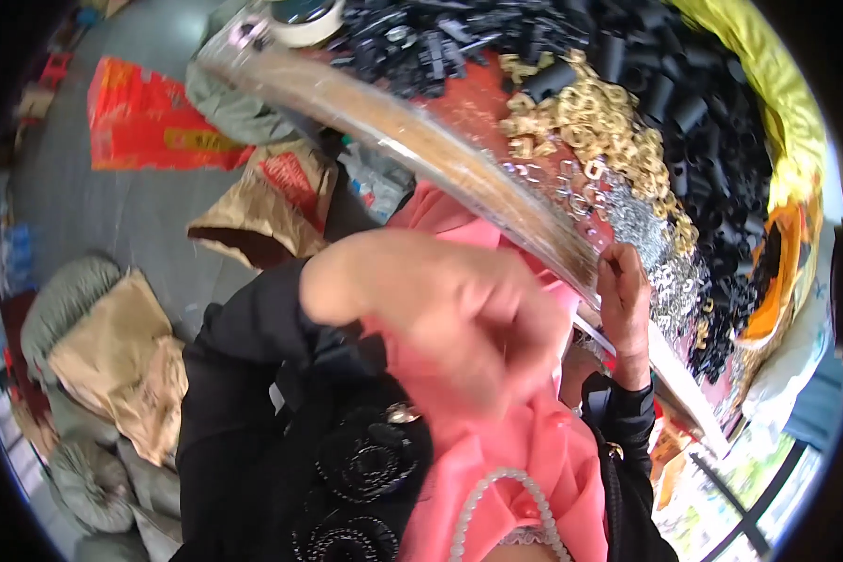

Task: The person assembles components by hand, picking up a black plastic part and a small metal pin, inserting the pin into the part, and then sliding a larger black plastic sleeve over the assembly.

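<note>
My left hand (450, 314) is raised close to the camera in the middle of the view. It is blurred, with a black sleeve behind it, and I cannot make out whether it holds anything. My right hand (625, 304) rests at the table's wooden edge (412, 140), its fingers bent against a heap of small silver metal rings (642, 229). Whether those fingers pinch a piece is hidden. Beyond the silver heap lie brass-coloured rings (595, 112) and a large pile of black plastic parts (693, 112) on the red tabletop (473, 94). A pink scarf (534, 459) hangs below my hands.
A roll of tape (304, 19) sits at the table's far end. A yellow sack (777, 84) borders the black parts on the right. On the grey floor to the left lie brown paper bags (272, 201), a red bag (150, 117) and grey sacks (75, 300).
</note>
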The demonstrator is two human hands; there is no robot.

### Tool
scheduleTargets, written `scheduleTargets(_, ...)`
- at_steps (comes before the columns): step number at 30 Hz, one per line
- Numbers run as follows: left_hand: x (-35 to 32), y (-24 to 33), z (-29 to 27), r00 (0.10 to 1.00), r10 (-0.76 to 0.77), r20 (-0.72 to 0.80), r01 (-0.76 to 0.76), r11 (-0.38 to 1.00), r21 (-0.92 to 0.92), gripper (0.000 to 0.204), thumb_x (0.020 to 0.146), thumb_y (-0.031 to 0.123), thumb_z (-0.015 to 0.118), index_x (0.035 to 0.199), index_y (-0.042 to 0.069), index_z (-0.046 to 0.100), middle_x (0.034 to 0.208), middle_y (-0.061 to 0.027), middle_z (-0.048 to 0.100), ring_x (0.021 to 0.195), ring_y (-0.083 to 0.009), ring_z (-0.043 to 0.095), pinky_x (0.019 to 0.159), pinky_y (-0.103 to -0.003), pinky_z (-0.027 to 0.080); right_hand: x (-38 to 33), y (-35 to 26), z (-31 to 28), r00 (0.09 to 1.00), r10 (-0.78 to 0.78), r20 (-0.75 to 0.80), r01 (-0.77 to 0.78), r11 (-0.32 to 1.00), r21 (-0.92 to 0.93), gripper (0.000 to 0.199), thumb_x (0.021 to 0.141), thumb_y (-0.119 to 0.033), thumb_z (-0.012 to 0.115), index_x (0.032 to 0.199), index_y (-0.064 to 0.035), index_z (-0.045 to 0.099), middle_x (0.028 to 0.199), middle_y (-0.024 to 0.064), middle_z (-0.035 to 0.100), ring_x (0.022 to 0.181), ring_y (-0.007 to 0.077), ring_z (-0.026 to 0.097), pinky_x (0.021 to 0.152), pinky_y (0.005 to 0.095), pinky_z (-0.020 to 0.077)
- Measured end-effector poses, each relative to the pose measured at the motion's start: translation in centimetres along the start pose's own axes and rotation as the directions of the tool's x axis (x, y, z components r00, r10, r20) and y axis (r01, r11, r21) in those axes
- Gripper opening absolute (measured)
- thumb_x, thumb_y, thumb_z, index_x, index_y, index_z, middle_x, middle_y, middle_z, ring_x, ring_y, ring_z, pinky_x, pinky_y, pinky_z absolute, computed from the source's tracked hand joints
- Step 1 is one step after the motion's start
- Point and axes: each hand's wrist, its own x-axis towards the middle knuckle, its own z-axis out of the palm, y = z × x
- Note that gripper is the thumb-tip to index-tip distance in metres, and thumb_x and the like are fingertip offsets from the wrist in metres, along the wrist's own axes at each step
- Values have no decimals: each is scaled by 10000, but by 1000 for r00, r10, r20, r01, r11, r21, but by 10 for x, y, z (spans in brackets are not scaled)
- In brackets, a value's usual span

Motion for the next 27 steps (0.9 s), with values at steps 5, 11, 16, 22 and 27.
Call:
scheduleTargets(5, -47, -96, -35, 850, -98, -518, 137, 990, 38, 125, 725, 106, 616, 699, 21, 528, 653, -10, 551, 611, -88, 532, 555, -212, 416, -9, 3, 5, 996, -55, 74, 61, 995, -78, 36, 807, 3, 416, 797, -13, 446, 628, 8, 366, 554, 77, 363, 497, 210, 323)
scheduleTargets(11, -48, -123, -34, 692, 7, -722, -101, 991, -87, 166, 766, 173, 591, 766, 9, 565, 670, -12, 543, 616, -92, 514, 587, -206, 433, -2, -28, 27, 975, 18, 220, -23, 1000, 16, 38, 830, -28, 403, 818, -15, 437, 629, -9, 369, 534, 55, 334, 487, 180, 293)
scheduleTargets(16, -34, -124, -30, 740, -39, -671, -60, 990, -124, 214, 775, 220, 586, 798, 7, 587, 698, -39, 571, 639, -115, 550, 590, -236, 461, 1, -63, 50, 945, -80, 318, 101, 994, -51, 37, 837, -28, 409, 810, -15, 430, 637, -5, 377, 531, 55, 334, 483, 174, 291)
scheduleTargets(22, -48, -129, -25, 741, -37, -670, -99, 982, -163, 216, 778, 228, 584, 780, 12, 592, 687, -47, 574, 618, -126, 557, 561, -246, 469, 3, -87, 68, 908, -88, 410, 145, 984, -108, 45, 835, -27, 424, 797, -3, 431, 670, 39, 402, 557, 112, 372, 506, 213, 321)
scheduleTargets(27, -51, -133, -19, 756, 15, -654, -135, 982, -134, 197, 777, 211, 580, 769, 15, 591, 674, -48, 567, 590, -126, 547, 546, -243, 471, -1, -96, 70, 884, -39, 465, 112, 985, -131, 49, 818, -28, 448, 813, 19, 439, 703, 117, 432, 608, 223, 439, 557, 288, 368)
